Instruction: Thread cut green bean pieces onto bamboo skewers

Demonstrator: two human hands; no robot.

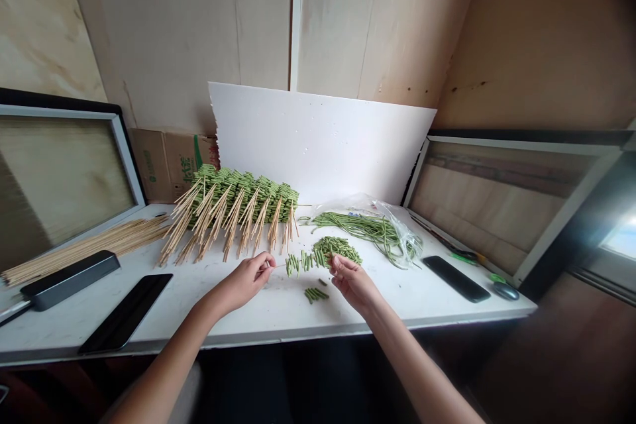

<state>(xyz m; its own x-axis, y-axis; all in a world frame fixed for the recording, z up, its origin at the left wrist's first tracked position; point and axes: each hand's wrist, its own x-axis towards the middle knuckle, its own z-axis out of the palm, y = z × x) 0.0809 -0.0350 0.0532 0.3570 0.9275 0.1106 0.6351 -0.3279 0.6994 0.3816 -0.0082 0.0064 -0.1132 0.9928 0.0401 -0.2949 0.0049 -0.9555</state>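
Note:
My left hand [256,275] pinches the bare end of a thin wooden skewer over the middle of the white table. Short green bean pieces [305,262] are threaded crosswise along that skewer. At its other end the fingers of my right hand [348,273] are closed around the tip; whether they also hold a bean piece is too small to tell. Just behind my right hand lies a heap of cut bean pieces [342,247]. A few loose pieces [315,294] lie on the table between the hands, nearer the front edge. Filled skewers [238,202] are stacked behind my left hand.
Bare skewers [94,245], a dark grey case [72,278] and a black slab [126,313] lie left. Long beans [358,225] in clear plastic are behind the heap. A phone [456,278], scissors [470,254] and a mouse [505,290] sit right. A white board [322,142] stands behind.

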